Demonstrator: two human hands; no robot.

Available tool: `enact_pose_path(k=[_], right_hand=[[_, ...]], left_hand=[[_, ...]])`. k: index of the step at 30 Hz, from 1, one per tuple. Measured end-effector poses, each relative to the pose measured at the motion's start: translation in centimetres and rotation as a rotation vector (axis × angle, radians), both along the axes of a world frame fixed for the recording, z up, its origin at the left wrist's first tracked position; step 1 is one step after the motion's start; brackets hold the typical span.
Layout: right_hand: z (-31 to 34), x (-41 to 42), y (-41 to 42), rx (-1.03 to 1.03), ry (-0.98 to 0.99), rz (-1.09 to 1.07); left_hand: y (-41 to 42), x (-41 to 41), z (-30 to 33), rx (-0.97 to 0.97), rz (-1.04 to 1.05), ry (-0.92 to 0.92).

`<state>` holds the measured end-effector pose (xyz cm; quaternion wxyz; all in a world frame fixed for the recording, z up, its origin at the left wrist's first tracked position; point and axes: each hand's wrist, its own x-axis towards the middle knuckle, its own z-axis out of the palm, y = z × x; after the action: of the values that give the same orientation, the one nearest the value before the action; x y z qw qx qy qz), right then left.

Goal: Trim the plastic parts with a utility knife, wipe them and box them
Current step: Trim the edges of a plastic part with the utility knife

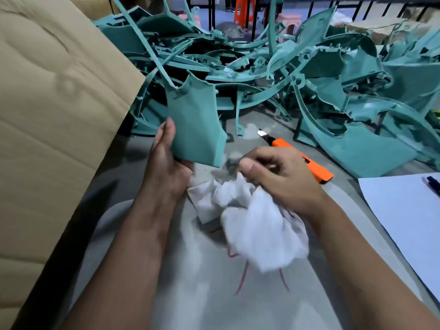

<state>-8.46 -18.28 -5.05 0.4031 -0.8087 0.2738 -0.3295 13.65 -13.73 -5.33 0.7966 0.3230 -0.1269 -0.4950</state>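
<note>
Head view showed the left hand point(166, 160) gripping the thin, light, stiff teal part point(196, 127) by its lower edge, while the right hand point(278, 172) bunched the soft cloth point(257, 225) just beside that grip.

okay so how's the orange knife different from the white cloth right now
The orange utility knife lies free on the grey table, untouched; the white cloth is gripped by the right hand beside the teal part that the left hand holds. The knife is rigid and straight, blade out; the cloth is soft and bunched. Both sit before the person.
</note>
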Motion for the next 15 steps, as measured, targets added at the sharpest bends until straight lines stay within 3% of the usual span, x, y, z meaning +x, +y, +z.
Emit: enact_pose_path(k=[3,8,15], right_hand=[[-0.5,-0.4,-1.8,-0.366,0.179,-0.338],[-1.4,0.3,-2.3,-0.399,0.503,-0.136],[-2.4,2.1,-1.1,-0.470,0.665,-0.195]], left_hand=[[-0.1,0.2,-0.3,0.017,0.015,-0.012],[-0.4,-0.2,-0.5,0.028,0.030,-0.117],[-0.1,-0.3,0.1,0.009,0.072,-0.173]])
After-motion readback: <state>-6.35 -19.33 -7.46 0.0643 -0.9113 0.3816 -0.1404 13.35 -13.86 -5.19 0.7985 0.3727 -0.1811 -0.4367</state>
